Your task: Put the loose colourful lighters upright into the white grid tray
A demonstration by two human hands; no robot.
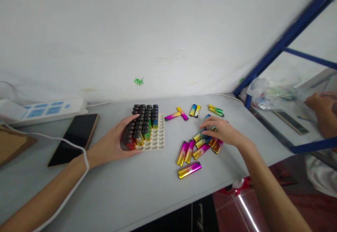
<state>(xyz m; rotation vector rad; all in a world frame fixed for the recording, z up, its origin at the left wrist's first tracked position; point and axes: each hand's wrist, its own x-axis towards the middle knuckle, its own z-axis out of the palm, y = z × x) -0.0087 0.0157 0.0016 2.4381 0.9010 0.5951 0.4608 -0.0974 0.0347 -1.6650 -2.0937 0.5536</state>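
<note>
A white tray (158,139) with rows of holes lies on the grey table (131,186); several lighters with black tops (143,121) stand in its left and far rows. My left hand (116,142) curls round the tray's near left corner and holds it. My right hand (222,130) rests palm down, fingers bent, on a loose pile of shiny multicoloured lighters (202,142); whether it grips one is hidden. More lighters lie loose: a gold-pink one (189,169) nearest me, a pair (185,152) beside it, and others (176,114) farther back.
A dark phone (75,137) lies at the left with a white cable (63,140) across my left wrist. A white power strip (44,110) sits by the wall. Another person's hand (316,102) and a plastic bag (273,93) are at the right, beyond a blue frame (286,37).
</note>
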